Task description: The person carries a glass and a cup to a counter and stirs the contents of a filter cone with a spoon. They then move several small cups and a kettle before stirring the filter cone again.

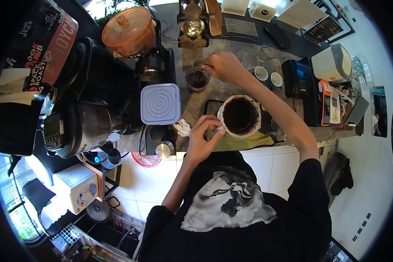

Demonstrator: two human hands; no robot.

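Note:
My left hand [203, 137] pinches the side of a white coffee dripper [220, 114], where its handle appears to be. Dark wet coffee grounds [240, 115] line the paper filter inside it. Farther forward, my right hand [225, 67] has its fingers closed at the rim of a glass coffee server [197, 81] with dark coffee in it. What lies under the dripper is mostly hidden; a green cloth [249, 142] shows along its near side.
Two white cups [261, 73] stand right of my right forearm. A lidded container [160, 104], crumpled tissue [182, 127] and metal knob [163, 149] are to the left. A coffee grinder with an orange-lidded hopper [129, 32] stands behind. The counter's front edge runs before my body.

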